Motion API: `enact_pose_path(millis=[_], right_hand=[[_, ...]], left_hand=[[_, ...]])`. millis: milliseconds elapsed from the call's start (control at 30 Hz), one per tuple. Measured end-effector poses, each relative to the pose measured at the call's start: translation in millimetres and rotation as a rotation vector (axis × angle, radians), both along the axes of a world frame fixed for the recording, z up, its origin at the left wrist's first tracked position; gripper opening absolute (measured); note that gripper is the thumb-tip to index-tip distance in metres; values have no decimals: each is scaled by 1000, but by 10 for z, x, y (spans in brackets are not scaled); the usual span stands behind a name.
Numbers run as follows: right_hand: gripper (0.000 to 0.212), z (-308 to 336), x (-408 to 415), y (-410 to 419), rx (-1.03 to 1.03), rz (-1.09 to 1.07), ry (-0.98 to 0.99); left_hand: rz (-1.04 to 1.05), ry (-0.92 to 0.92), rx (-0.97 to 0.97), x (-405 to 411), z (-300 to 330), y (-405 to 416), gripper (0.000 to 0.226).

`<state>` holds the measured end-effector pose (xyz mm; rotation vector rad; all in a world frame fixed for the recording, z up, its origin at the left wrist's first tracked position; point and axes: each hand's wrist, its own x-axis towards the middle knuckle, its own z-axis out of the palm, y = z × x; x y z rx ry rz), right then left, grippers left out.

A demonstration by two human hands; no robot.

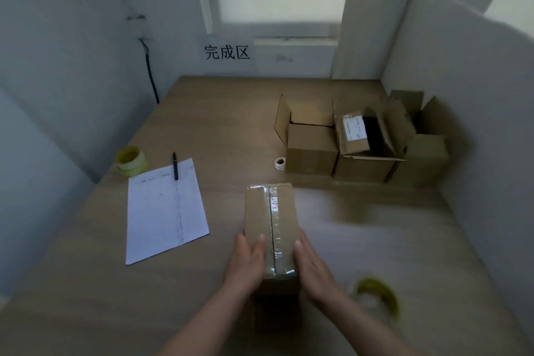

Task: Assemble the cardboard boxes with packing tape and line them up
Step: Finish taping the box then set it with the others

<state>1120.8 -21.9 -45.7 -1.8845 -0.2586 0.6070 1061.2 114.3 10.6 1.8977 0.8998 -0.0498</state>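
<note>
Head view. Item: small brown cardboard box (271,228), clear tape along its top seam, lower centre of frame on the wooden bench (86,298). Likely light, stiff, tape slick; best held by opposite side walls. Left hand (245,261) and right hand (313,267): fingers nearly straight, pressing flat against box sides, not clenched.

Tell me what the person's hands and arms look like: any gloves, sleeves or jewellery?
Both are bare. The left hand and right hand wear no gloves, and no rings or watch show. The forearms are uncovered as far as the picture's lower edge, with no sleeve in view.
</note>
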Motion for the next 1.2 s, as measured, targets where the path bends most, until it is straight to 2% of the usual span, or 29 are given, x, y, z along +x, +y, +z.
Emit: enact_pose_path(millis=[100,167,267,333,467,600,767,833,933,967,1000,1100,1200], right_hand=[[56,364,155,25,48,-141,169],[62,752,252,-8,221,-157,269],[81,1112,424,-133,528,-165,346],[82,1233,506,-158,617,-138,375],[85,1235,628,-178,517,-69,376],[73,1232,511,-90,448,51,355],[72,1121,447,118,290,1,253],[57,1024,454,224,227,-32,200],[77,839,500,426,150,-45,239],[80,783,527,505,101,-48,242],[80,723,563,596,62,-54,240],[74,665,643,913,-37,-112,171],[86,681,786,1224,-148,-150,24]], left_hand=[[68,-98,-29,25,124,-17,36],[140,-221,-146,5,270,12,32],[271,-420,-541,-26,597,103,61],[305,-497,-638,-62,770,227,78],[300,-491,-616,-77,891,383,75],[156,-288,-490,-135,862,319,80],[35,-213,-431,-55,706,327,84],[-92,-189,-325,-8,604,399,95],[-231,-82,-127,111,429,524,128],[-242,-57,-98,152,383,570,130],[-243,-45,-84,195,362,613,124],[-177,-105,-117,317,268,835,82],[-130,-223,-163,431,200,1139,40]])
